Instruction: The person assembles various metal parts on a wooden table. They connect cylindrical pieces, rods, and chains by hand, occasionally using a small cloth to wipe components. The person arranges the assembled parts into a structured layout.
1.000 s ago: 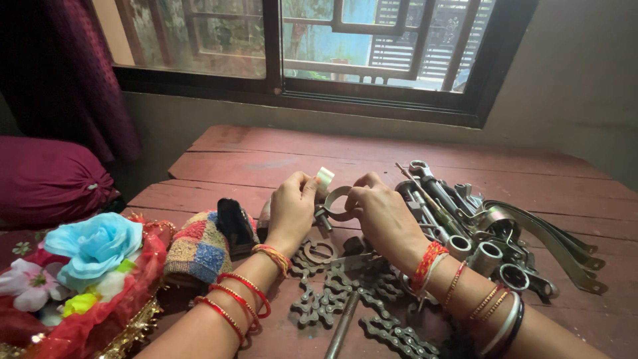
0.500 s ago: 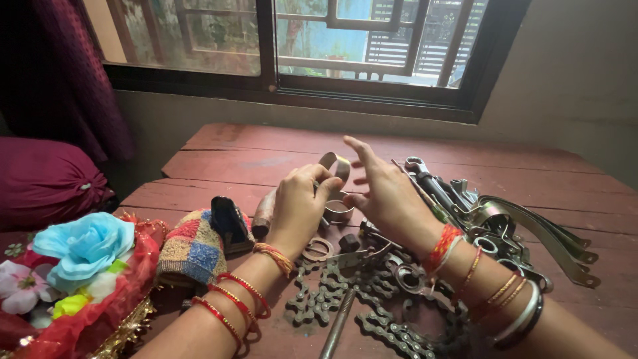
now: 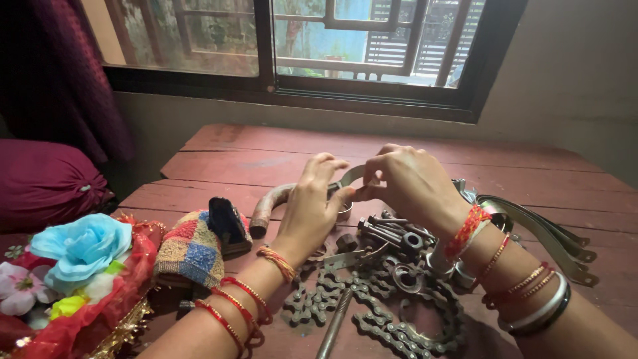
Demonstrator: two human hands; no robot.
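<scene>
A curved metal band clamp (image 3: 350,175) is held between both hands above a red wooden desk (image 3: 266,156), just in front of a dark-framed window (image 3: 299,53). The left hand (image 3: 312,199) is closed on the near end of the clamp, its thumb pressed against the strip and its fingers curled over the top. The right hand (image 3: 409,183) is closed on the other end, its fingertips pinching the strip from the far side. The clamp is lifted clear of the desk, between the two hands. Red and gold bangles are worn on both wrists, with a red thread band on the right one.

Directly under the hands a small metal ring (image 3: 343,211) is seen on the desk, partly hidden by the left thumb. Just left of the left hand a rusty curved pipe piece (image 3: 266,206) is lying, and beside it a dark block (image 3: 227,223) is leaned against a patchwork cloth pouch (image 3: 189,249).

Below and to the right of the hands a heap of hardware is spread: bolts and nuts (image 3: 392,233), a greasy bicycle chain (image 3: 392,326) looped toward the near edge, and a threaded rod (image 3: 334,322) laid across it. Further right, long metal strap clamps (image 3: 545,229) are stretched out past the right forearm.

At the near left corner a red decorated basket (image 3: 100,312) is filled with artificial flowers, a blue one (image 3: 83,242) on top. A maroon cushion (image 3: 46,183) is seen beyond it, beside the desk.
</scene>
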